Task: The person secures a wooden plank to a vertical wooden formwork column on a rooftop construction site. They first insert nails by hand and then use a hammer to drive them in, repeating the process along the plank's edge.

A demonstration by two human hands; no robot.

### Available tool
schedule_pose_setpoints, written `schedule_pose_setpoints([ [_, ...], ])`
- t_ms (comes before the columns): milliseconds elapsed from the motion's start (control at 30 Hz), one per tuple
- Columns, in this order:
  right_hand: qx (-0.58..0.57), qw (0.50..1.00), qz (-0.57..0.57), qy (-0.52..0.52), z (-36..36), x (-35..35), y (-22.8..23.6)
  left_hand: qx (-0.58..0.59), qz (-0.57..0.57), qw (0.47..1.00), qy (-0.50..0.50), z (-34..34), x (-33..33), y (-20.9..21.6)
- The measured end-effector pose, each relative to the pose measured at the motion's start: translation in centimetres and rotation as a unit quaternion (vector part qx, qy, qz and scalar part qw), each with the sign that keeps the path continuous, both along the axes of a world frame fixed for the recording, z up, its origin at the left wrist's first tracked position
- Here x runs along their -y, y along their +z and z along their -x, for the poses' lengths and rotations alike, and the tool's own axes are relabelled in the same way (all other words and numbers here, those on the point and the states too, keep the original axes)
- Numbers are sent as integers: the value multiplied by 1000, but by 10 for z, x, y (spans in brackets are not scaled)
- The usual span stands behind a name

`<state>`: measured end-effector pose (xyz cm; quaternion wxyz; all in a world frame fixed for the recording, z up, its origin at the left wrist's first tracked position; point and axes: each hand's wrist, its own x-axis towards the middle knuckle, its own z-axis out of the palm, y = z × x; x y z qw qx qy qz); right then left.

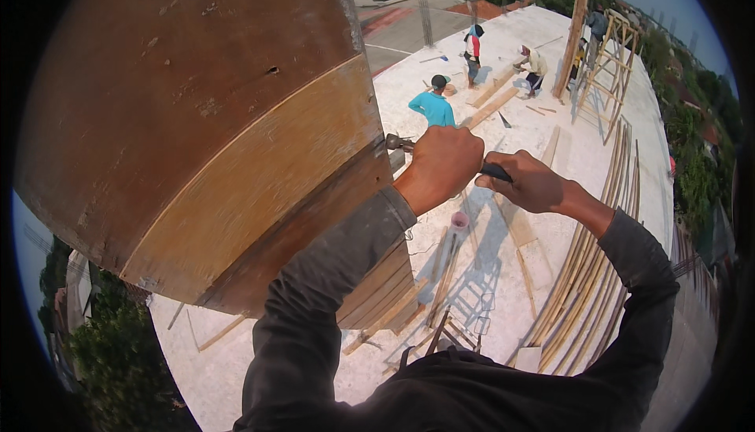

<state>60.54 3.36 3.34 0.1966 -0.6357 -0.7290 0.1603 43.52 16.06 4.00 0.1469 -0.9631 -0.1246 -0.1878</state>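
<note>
Both my hands are closed round one hammer [496, 171], held nearly level in front of me. My left hand [443, 163] wraps the handle close to the metal head, and my right hand [528, 181] grips the black end. The hammer's head is at the right edge of a tall wooden formwork box [267, 172]; whether it touches the wood I cannot tell. A lighter plywood strip [271, 149] crosses the brown panel of the box. My left fist hides the middle of the handle.
Far below lies a pale concrete slab [472, 338]. Long bamboo poles [586, 275] run along its right side, near a wooden scaffold [609, 78] and an upright post [572, 31]. Several people work there, one in a turquoise shirt [432, 108]. Loose boards [491, 107] lie about.
</note>
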Motion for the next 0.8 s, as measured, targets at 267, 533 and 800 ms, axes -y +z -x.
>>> schedule_pose_setpoints([
  [267,-131,991,2,8,-5,-40,-62,-93,-14,993,75,-9,-7,-22],
  [533,-195,980,-20,39,-8,-67,-102,-154,-33,978,134,-10,-6,-30],
  [800,-212,976,-14,37,0,-69,-108,-191,-24,968,160,-12,-7,-32],
])
